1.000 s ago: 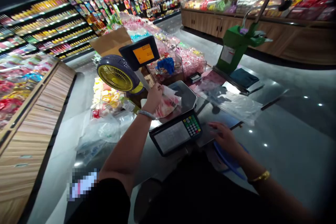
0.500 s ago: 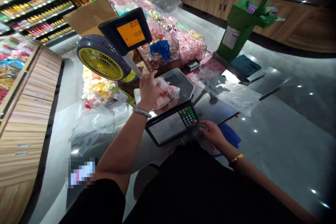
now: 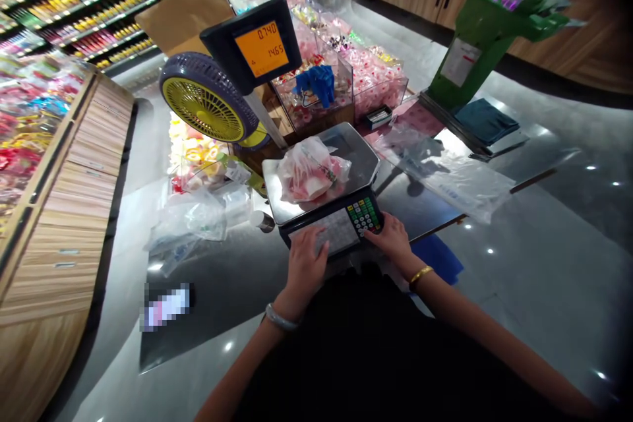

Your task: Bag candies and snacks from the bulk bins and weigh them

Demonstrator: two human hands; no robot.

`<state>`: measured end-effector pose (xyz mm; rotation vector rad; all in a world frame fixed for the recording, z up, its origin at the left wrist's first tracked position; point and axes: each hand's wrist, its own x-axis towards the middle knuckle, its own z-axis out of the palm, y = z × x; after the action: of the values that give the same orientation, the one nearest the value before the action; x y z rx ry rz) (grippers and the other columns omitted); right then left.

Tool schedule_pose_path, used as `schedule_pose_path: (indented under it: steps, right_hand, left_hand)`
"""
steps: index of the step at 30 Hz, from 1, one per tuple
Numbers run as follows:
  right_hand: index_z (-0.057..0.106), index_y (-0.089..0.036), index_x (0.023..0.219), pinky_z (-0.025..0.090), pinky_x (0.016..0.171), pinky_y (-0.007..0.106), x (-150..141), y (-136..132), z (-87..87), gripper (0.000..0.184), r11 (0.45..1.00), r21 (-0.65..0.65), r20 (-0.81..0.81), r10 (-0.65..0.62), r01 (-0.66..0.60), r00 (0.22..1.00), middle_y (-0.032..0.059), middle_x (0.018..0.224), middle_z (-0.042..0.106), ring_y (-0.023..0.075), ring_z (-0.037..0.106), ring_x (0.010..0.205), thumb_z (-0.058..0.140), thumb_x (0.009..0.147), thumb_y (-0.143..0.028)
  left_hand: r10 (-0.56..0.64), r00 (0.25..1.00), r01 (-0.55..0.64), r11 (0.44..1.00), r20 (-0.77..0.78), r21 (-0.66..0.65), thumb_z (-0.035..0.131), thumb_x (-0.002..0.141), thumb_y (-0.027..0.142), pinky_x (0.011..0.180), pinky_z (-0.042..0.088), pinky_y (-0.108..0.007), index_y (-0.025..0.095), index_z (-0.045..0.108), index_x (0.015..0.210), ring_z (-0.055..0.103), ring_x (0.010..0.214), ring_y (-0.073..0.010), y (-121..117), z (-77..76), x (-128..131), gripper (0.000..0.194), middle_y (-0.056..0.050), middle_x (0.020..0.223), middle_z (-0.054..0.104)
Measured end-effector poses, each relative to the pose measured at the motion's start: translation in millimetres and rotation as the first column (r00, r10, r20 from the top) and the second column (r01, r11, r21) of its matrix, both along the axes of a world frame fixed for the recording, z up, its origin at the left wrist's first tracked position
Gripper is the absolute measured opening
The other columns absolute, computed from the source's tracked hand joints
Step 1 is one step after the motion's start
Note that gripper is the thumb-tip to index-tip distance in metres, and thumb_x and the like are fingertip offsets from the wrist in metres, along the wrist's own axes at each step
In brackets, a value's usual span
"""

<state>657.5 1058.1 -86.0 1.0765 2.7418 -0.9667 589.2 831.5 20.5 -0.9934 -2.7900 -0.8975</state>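
A clear plastic bag of red and white sweets [image 3: 310,173] lies alone on the steel pan of a shop scale [image 3: 356,151]. My left hand [image 3: 305,262] rests on the scale's flat key panel, fingers stretched out and holding nothing. My right hand [image 3: 391,237] sits at the right front corner of the scale beside the coloured keypad [image 3: 364,215], fingers bent over the edge, nothing in it. The orange display [image 3: 262,48] on its pole reads numbers above the pan.
A yellow and purple fan [image 3: 206,104] stands left of the scale. Loose clear bags lie at left [image 3: 190,221] and right [image 3: 452,178]. Clear bins of sweets [image 3: 368,76] stand behind. A green stand [image 3: 487,26] is at the right, wooden drawers [image 3: 64,211] at the left.
My left hand let go of the bag of sweets and came back onto the key panel. My right hand moved left to the keypad corner. The display numbers changed.
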Motion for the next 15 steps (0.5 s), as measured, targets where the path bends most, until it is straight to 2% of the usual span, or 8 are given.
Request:
schedule_pose_path:
  steps: [3,8,15]
  right_hand:
    - [0.045,-0.011,0.136,0.036,0.105,0.044,-7,-5,0.8,0.082,0.999,0.019,0.042,-0.032,0.032,0.999,0.0203,0.133,0.055,0.036,0.047,0.128,0.065,0.074,-0.062]
    - [0.047,-0.01,0.13,0.034,0.105,0.045,-15,-9,0.6,0.079,0.994,0.086,0.035,-0.077,0.073,0.996,0.021,0.132,0.054,0.0363,0.046,0.127,0.065,0.074,-0.063]
    - [0.049,-0.013,0.127,0.034,0.106,0.043,-9,7,-6.5,0.073,0.996,0.073,0.037,0.041,-0.043,0.998,0.0185,0.129,0.055,0.0342,0.047,0.126,0.066,0.074,-0.06]
  left_hand:
    - [-0.032,0.999,0.032,0.999,0.044,-0.01,0.057,0.091,0.02,0.105,0.043,-0.043,0.022,0.06,0.121,0.057,0.117,-0.0235,-5,-4.5,5,0.03,-0.008,0.12,0.065]
    - [-0.06,0.992,0.061,0.998,0.109,-0.006,0.055,0.092,0.02,0.106,0.043,-0.042,0.024,0.059,0.121,0.056,0.118,-0.0224,-2,-0.2,8,0.03,-0.007,0.121,0.065]
    - [-0.077,0.976,0.079,0.997,0.204,-0.002,0.056,0.091,0.021,0.105,0.044,-0.042,0.023,0.061,0.12,0.057,0.117,-0.0225,5,-6.1,12,0.03,-0.007,0.121,0.064]
